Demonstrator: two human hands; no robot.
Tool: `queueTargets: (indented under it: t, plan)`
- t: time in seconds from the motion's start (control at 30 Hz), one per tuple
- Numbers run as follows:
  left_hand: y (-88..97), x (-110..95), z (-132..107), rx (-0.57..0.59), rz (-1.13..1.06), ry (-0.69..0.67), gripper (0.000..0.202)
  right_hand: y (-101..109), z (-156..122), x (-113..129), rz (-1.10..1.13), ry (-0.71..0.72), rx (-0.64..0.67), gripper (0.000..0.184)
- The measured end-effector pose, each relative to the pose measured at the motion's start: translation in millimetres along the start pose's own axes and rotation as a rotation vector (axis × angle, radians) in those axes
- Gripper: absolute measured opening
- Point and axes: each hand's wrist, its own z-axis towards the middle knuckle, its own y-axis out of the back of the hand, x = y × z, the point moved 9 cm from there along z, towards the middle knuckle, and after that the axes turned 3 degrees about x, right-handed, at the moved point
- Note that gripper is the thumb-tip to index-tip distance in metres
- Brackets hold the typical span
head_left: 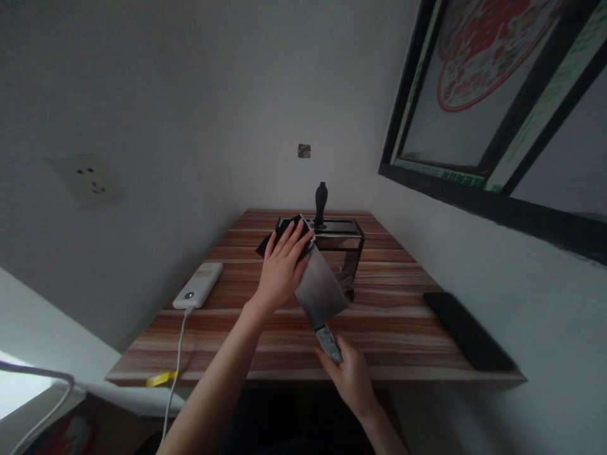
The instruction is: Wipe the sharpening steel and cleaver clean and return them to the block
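Observation:
My right hand (349,373) is wrapped round the grey patterned handle of a cleaver (320,287). Its wide blade points up and away to the left, tilted above the table. My left hand (287,259) presses a black cloth (264,245) with a pale edge against the blade's far end, fingers together over it. That end of the blade is hidden under cloth and hand. Just behind stands a knife block (353,243) with a dark frame and see-through sides. From its top rises a black handle (321,201); what it belongs to below is hard to make out.
The wood-grain table (393,316) sits between white walls. A white power bank (199,285) with a cable (180,347) lies at left, near a yellow strip (161,379) on the front edge. A black phone (467,332) lies at right, below a dark-framed window (474,151).

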Motion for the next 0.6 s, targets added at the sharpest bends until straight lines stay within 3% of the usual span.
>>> queueTargets:
  t: [0.1,0.33,0.6]
  plan:
    - [-5.9,-8.9,-7.8,0.001,0.010,0.017,0.047,-0.8,0.1,-2.1,-0.003,-0.012,0.003,0.022]
    - [-33.8,-53.1,-40.3,0.155,-0.074,-0.105,0.047,-3.9,2.1,-10.0,0.051,-0.067,0.035,0.019]
    - [-44.0,-91.6,-78.5,0.317,-0.290,-0.187,0.045,-2.9,1.7,-13.0,0.094,-0.028,0.011,0.019]
